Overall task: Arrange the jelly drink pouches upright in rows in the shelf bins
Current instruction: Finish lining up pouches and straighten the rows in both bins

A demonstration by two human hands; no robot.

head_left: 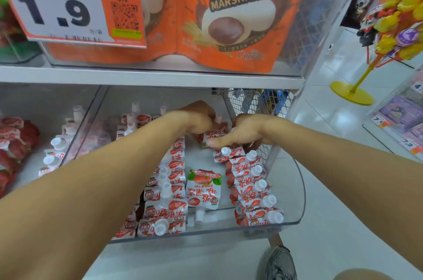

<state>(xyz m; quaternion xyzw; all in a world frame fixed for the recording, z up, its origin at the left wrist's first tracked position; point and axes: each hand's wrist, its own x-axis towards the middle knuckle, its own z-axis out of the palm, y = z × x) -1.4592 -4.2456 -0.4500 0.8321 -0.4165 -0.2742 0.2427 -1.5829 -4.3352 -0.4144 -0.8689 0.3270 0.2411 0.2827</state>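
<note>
Red-and-white pouches (249, 184) stand capped in rows, one (203, 190) flat.

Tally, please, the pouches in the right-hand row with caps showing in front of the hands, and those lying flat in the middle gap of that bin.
Right-hand row pouches with caps showing: 6
Pouches lying flat in the middle gap: 1
Total: 7

Pouch rows (249, 184) left, right in bin (295, 190); one pouch (202, 190) between.
</note>
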